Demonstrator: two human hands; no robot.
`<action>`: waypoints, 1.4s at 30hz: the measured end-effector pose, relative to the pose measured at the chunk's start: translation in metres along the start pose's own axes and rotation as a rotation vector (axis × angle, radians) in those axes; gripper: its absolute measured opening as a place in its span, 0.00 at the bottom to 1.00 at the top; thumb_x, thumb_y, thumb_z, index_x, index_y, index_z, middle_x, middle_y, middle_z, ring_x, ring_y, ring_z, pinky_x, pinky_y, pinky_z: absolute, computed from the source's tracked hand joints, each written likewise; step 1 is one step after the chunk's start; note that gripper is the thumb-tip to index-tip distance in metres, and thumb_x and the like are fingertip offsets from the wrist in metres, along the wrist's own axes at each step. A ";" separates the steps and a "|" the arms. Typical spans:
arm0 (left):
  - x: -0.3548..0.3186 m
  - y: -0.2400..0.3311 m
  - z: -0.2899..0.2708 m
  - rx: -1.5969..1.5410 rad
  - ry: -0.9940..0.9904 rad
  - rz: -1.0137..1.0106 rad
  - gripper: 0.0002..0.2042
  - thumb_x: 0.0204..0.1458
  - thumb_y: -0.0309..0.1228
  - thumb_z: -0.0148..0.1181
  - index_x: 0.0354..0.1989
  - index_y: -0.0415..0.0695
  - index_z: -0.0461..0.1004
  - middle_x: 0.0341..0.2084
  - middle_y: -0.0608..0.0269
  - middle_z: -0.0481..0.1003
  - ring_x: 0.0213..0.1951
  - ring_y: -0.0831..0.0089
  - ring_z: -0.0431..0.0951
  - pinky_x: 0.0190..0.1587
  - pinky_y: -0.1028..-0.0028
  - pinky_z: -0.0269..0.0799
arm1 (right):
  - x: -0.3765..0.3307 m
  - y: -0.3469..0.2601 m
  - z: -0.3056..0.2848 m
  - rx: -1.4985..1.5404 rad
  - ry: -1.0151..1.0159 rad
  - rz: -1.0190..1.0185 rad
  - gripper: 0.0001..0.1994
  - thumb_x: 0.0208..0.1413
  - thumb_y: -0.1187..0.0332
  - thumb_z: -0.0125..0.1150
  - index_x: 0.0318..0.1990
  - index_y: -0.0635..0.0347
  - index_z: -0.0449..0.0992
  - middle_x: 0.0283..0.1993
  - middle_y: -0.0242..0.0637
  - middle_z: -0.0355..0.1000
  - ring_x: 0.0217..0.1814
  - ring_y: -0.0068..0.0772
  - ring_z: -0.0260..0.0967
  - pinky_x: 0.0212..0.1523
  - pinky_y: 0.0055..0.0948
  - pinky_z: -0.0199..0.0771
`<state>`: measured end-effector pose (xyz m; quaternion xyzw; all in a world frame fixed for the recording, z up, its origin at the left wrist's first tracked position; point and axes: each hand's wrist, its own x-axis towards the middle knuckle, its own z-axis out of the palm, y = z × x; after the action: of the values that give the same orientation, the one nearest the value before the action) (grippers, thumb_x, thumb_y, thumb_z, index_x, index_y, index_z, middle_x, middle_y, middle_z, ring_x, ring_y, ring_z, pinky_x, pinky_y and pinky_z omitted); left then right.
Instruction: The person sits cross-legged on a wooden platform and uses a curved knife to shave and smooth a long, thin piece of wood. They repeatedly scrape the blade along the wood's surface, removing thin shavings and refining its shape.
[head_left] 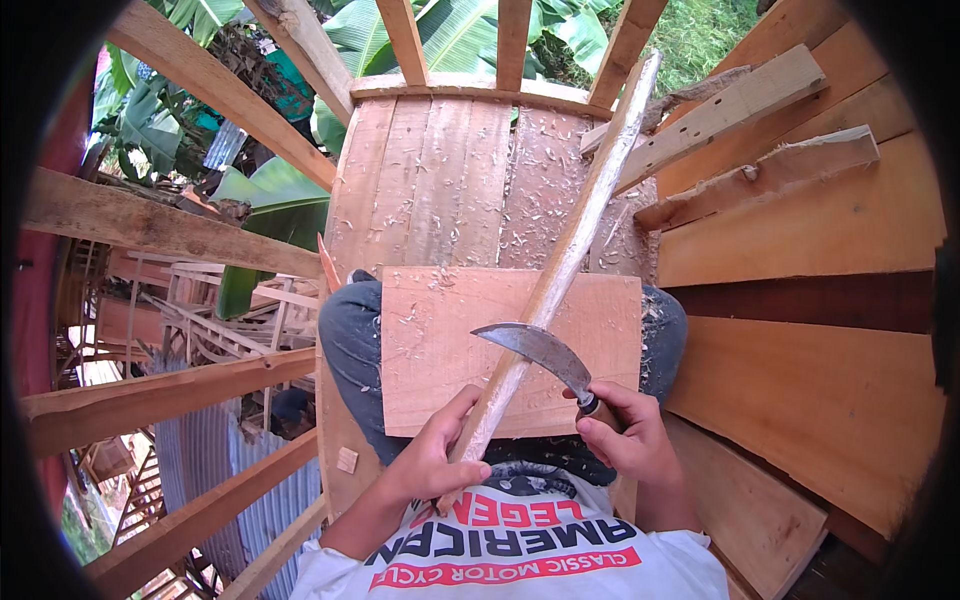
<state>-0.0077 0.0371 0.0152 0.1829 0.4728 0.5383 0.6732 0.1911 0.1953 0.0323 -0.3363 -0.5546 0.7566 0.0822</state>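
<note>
A long pale wooden stick (575, 235) runs from my lap up and to the right, lying across a flat board (430, 340) that rests on my knees. My left hand (435, 455) grips the stick's near end. My right hand (620, 435) holds the handle of a curved knife (540, 350), whose blade lies across the stick just above the left hand.
Wood shavings litter the plank platform (450, 170) ahead. Loose planks (750, 95) and stacked boards (810, 380) lie at the right. Open timber rails (170, 230) at the left show a drop to metal roofing and furniture frames below. Green leaves stand beyond.
</note>
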 end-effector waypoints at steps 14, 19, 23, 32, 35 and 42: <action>0.001 0.005 0.003 0.075 -0.028 -0.011 0.40 0.31 0.37 0.69 0.57 0.37 0.57 0.25 0.71 0.64 0.24 0.84 0.64 0.27 0.84 0.57 | -0.006 -0.003 -0.009 0.205 -0.145 -0.007 0.19 0.56 0.79 0.53 0.56 0.70 0.65 0.20 0.25 0.63 0.16 0.11 0.55 0.17 0.14 0.53; -0.001 0.004 0.003 0.088 -0.046 -0.035 0.40 0.31 0.37 0.69 0.56 0.37 0.58 0.25 0.71 0.64 0.24 0.84 0.64 0.27 0.83 0.57 | -0.010 -0.004 0.001 0.323 -0.171 0.100 0.17 0.57 0.80 0.52 0.54 0.72 0.65 0.19 0.25 0.62 0.15 0.11 0.54 0.16 0.15 0.52; -0.004 0.000 0.000 0.072 -0.072 -0.041 0.40 0.32 0.38 0.68 0.56 0.37 0.58 0.23 0.71 0.64 0.23 0.84 0.64 0.26 0.83 0.57 | -0.005 0.004 -0.016 0.313 -0.172 -0.010 0.17 0.55 0.79 0.56 0.52 0.72 0.67 0.22 0.31 0.67 0.17 0.13 0.60 0.16 0.15 0.59; -0.003 0.001 0.005 0.053 -0.094 -0.017 0.40 0.30 0.41 0.69 0.54 0.37 0.59 0.20 0.74 0.61 0.21 0.84 0.61 0.24 0.83 0.54 | -0.005 0.011 -0.025 0.658 -0.401 -0.011 0.19 0.55 0.75 0.58 0.54 0.70 0.65 0.28 0.42 0.65 0.18 0.19 0.59 0.12 0.16 0.56; -0.003 0.005 0.008 0.030 -0.092 -0.014 0.40 0.30 0.41 0.70 0.54 0.37 0.59 0.19 0.74 0.61 0.20 0.85 0.61 0.23 0.83 0.53 | -0.009 0.013 -0.021 0.562 -0.290 -0.075 0.19 0.57 0.73 0.56 0.55 0.70 0.64 0.25 0.36 0.63 0.18 0.17 0.57 0.14 0.16 0.54; -0.002 -0.007 0.010 0.004 -0.095 -0.019 0.39 0.32 0.42 0.69 0.53 0.37 0.58 0.19 0.73 0.61 0.20 0.85 0.61 0.23 0.84 0.54 | -0.006 0.009 -0.019 0.285 0.304 -0.313 0.17 0.58 0.73 0.55 0.53 0.70 0.64 0.23 0.28 0.63 0.16 0.11 0.54 0.15 0.14 0.53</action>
<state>0.0047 0.0358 0.0156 0.2050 0.4429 0.5218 0.6996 0.2093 0.2036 0.0242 -0.3414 -0.4691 0.7458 0.3274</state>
